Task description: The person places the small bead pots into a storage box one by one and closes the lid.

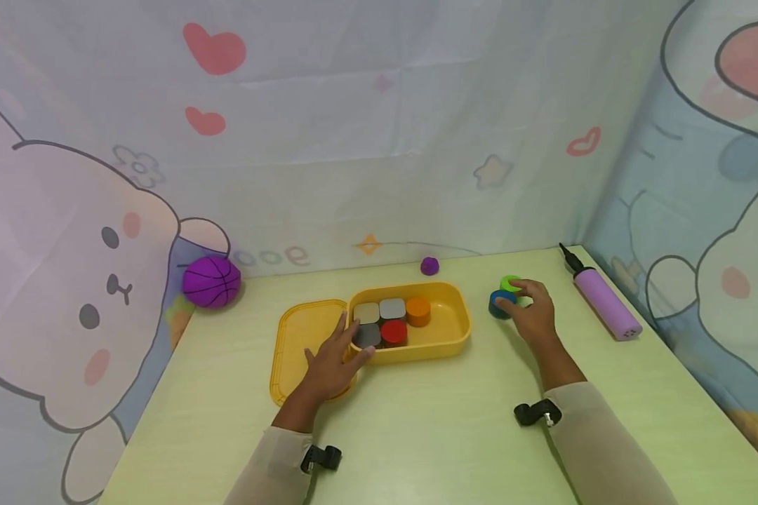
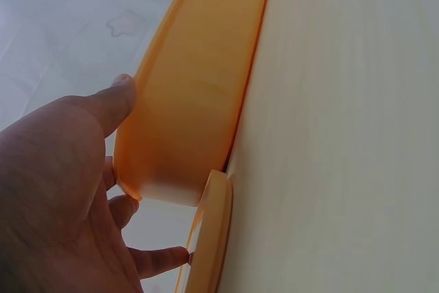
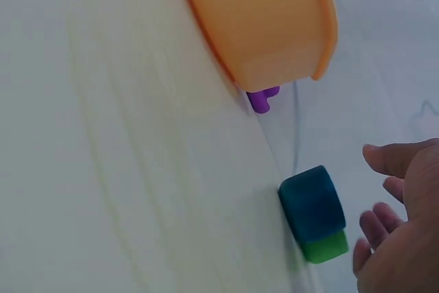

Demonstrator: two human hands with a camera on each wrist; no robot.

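Observation:
A yellow box (image 1: 445, 324) holds several small pieces: beige (image 1: 366, 313), light grey (image 1: 392, 308), dark grey (image 1: 369, 335), red (image 1: 394, 332) and orange (image 1: 419, 311). Its lid (image 1: 293, 344) lies beside its left end. Over that end my left hand (image 1: 330, 368) has its fingers spread, the thumb touching the box's wall (image 2: 195, 80) and the little finger at the lid's edge (image 2: 218, 228). Right of the box stand a blue round piece (image 1: 501, 304) and a green one (image 1: 510, 283) behind it. My right hand (image 1: 533, 312) hovers beside them, apart from both in the right wrist view, fingers loosely bent around nothing.
A purple mini basketball (image 1: 211, 282) sits at the table's back left. Behind the box lies a small purple object (image 1: 429, 266), its kind unclear. A pink-purple hand pump (image 1: 606, 303) with a black nozzle lies at the right. A printed cloth (image 1: 328, 175) hangs along the back edge.

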